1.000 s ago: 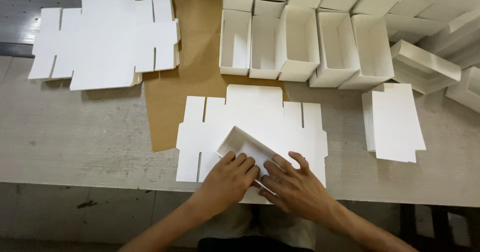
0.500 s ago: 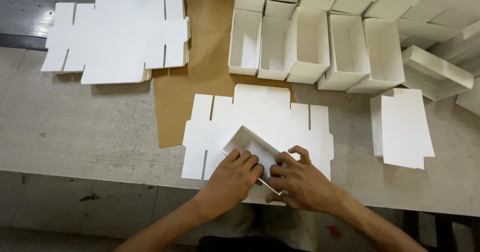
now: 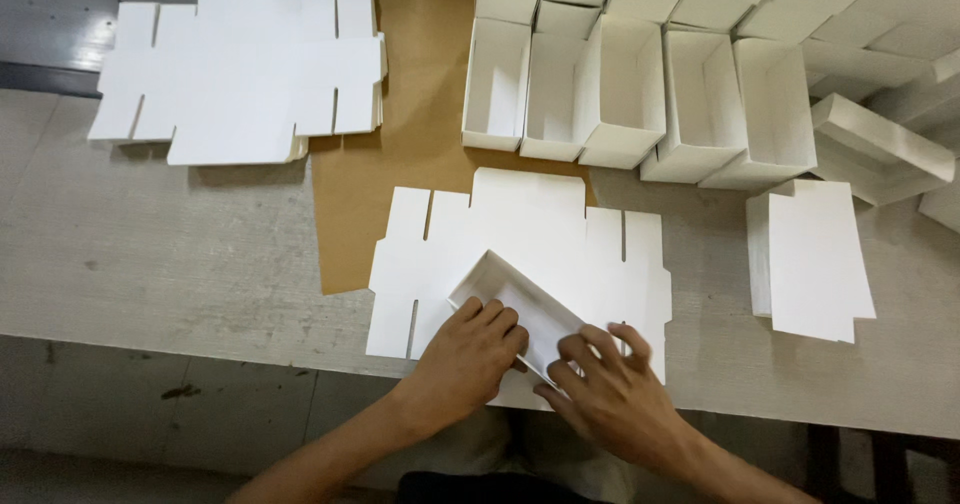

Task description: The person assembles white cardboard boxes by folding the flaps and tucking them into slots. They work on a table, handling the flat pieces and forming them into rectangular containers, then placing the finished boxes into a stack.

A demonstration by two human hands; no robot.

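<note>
Plain white everywhere: the half-folded box (image 3: 520, 309) is unpatterned white, and so is the flat blank (image 3: 520, 234) beneath it. Behind the blank, a brown paper sheet (image 3: 400, 134); left of that, a white stack (image 3: 240, 64). The table (image 3: 150, 264) is pale streaky grey.

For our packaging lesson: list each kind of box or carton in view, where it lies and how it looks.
Half-folded white box: near edge, under left hand and right hand.
Flat white blanks: beneath it.
Second blank stack: far left.
Folded white boxes: far right, in rows.
Flat white stack: right.
</note>
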